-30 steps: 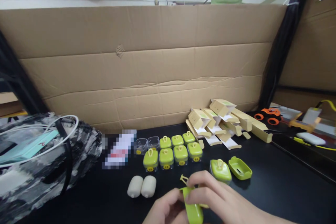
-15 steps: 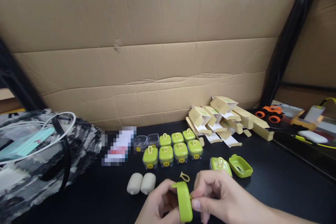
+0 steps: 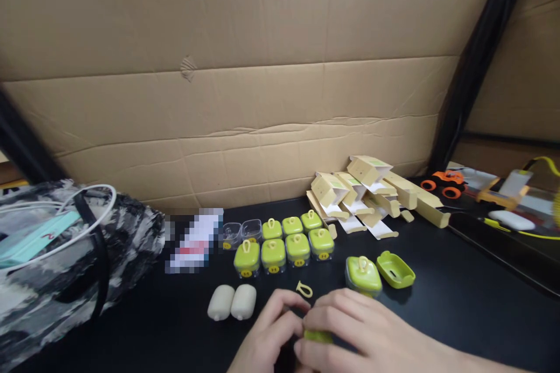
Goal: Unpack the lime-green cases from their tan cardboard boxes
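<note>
Green plastic is peeking out between both hands at six o'clock: the left hand (image 3: 273, 335) and right hand (image 3: 350, 332) are apparently pinching a lid (image 3: 318, 336) together. A loose loop (image 3: 304, 289) is lying at twelve o'clock, finished boxes (image 3: 284, 243) sitting beyond.

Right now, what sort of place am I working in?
Probably a small packing or assembly bench: rows of small clear boxes with green lids on a black table, a pile of folded tan paper cartons, and a brown cardboard screen behind.
</note>
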A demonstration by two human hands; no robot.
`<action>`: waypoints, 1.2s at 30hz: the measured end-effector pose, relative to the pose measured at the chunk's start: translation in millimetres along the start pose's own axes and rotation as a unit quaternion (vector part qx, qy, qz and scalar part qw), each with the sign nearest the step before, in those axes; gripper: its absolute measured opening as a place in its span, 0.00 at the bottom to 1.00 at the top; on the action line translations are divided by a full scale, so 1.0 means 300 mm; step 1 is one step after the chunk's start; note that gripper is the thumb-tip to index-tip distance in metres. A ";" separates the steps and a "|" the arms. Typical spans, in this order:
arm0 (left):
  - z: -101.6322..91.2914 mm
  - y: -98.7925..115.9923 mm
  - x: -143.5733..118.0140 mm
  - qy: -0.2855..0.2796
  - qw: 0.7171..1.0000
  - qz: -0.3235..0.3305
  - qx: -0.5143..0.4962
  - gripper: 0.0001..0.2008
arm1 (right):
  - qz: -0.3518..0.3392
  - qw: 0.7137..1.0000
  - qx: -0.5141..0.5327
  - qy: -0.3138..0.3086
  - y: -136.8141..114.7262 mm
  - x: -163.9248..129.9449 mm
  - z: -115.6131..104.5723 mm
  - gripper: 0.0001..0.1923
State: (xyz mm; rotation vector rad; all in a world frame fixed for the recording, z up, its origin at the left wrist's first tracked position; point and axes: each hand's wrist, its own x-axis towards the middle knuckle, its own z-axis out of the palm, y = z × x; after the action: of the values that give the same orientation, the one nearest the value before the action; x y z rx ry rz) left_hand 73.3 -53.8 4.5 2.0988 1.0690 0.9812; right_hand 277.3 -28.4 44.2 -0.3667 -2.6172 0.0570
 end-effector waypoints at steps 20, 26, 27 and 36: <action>-0.086 0.054 0.079 0.064 0.953 0.065 0.288 0.06 | 0.197 0.964 0.043 0.176 0.073 -0.030 -0.147 0.20; -0.020 -0.069 0.093 0.117 0.825 0.131 0.537 0.13 | 0.283 0.941 0.062 0.175 0.210 -0.198 -0.232 0.20; -0.012 -0.079 0.094 0.119 0.808 0.129 0.562 0.15 | 0.298 0.940 0.065 0.154 0.229 -0.230 -0.233 0.21; -0.033 0.000 0.080 0.153 0.803 0.191 0.544 0.18 | 0.335 0.932 0.140 0.005 0.285 -0.315 -0.198 0.26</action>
State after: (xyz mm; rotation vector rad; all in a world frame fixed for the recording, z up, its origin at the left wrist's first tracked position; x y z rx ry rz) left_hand 75.1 -32.0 18.4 3.2626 1.6746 1.0193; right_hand 406.4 27.0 43.1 -1.1252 -2.3038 0.6445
